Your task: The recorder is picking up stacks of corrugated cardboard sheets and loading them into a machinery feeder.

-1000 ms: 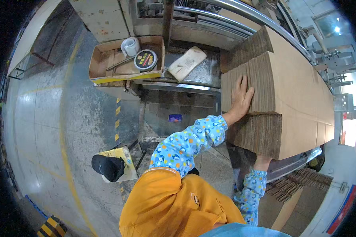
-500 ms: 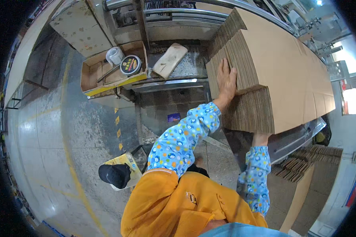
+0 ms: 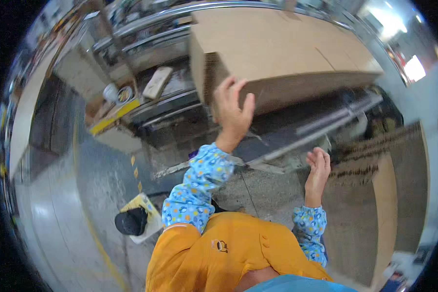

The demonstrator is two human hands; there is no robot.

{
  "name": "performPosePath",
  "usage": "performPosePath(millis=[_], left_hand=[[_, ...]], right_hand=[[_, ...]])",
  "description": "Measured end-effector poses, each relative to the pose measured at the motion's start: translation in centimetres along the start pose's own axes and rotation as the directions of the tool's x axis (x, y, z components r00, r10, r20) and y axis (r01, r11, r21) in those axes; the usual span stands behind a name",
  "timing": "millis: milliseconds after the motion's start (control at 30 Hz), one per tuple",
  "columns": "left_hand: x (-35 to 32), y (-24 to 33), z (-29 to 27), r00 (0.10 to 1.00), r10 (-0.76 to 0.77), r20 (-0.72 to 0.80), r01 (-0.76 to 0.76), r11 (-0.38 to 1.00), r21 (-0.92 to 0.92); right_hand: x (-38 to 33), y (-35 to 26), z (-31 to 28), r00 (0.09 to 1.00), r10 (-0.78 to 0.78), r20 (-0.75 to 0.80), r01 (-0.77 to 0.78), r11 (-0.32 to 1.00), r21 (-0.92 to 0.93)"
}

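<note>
We are working at a thick stack of flat cardboard sheets (image 3: 282, 53), and everything here is placed in relation to that stack. Our left hand (image 3: 232, 113) is pressing flat against the stack's near left corner, fingers spread and pointing up over the corrugated edge, palm on the cardboard; it is bracing rather than closing around anything. Our right hand (image 3: 318, 168) is hanging open below the stack's front face, fingers loosely curled, well apart from the cardboard and holding nothing. The stack itself is lying across the metal rails of a machine bed (image 3: 306, 131) that is running beneath it and out toward its right end.

We are judging the step in hand to be the steadying or shoving of the stack along the bed, with only one hand engaged. The next move seems to be calling for the free right hand to be coming up under or against the front edge, so that the load is being guided from two points and not pivoting about the left corner.

To the left of the stack, a pale wooden block (image 3: 157, 82) is lying on the machine top, and farther left an open box with a yellow edge (image 3: 113, 113) is holding a small white tub (image 3: 110, 91). Well below the stack, on the grey floor, a dark cap (image 3: 131, 221) is resting on a yellowish sheet (image 3: 146, 207)
</note>
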State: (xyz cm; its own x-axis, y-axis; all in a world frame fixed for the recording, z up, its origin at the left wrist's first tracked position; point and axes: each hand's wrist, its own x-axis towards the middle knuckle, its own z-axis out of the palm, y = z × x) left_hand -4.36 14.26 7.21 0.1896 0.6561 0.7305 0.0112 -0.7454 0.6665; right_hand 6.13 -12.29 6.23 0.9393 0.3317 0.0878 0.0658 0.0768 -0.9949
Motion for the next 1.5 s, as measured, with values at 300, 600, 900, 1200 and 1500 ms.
performPosePath(millis=[300, 600, 900, 1200, 1500], left_hand=[[-0.1, -1.6, 3.4, 0.941, 0.338, -0.032, -0.279, 0.824, 0.492], [-1.1, -3.4, 4.5, 0.935, 0.35, -0.063, -0.265, 0.803, 0.534], [-1.3, -2.1, 5.3, 0.966, 0.245, -0.078, -0.164, 0.821, 0.546], [-1.1, 4.0, 5.2, 0.992, 0.059, -0.114, 0.013, 0.84, 0.542], [-3.4, 8.0, 19.4, 0.844, -0.434, 0.315, 0.274, 0.854, 0.442]], right_hand=[[-6.0, 6.5, -24.1, 0.902, 0.229, -0.366, -0.241, 0.971, 0.015], [1.3, 9.6, -25.3, 0.934, 0.241, -0.264, -0.247, 0.969, 0.008], [14.6, 8.7, -24.3, 0.986, 0.15, -0.073, -0.161, 0.972, -0.172], [27.0, 5.8, -20.1, 0.991, -0.109, 0.079, 0.127, 0.953, -0.275], [42.7, 5.7, -13.3, 0.8, -0.371, 0.472, 0.578, 0.689, -0.437]])
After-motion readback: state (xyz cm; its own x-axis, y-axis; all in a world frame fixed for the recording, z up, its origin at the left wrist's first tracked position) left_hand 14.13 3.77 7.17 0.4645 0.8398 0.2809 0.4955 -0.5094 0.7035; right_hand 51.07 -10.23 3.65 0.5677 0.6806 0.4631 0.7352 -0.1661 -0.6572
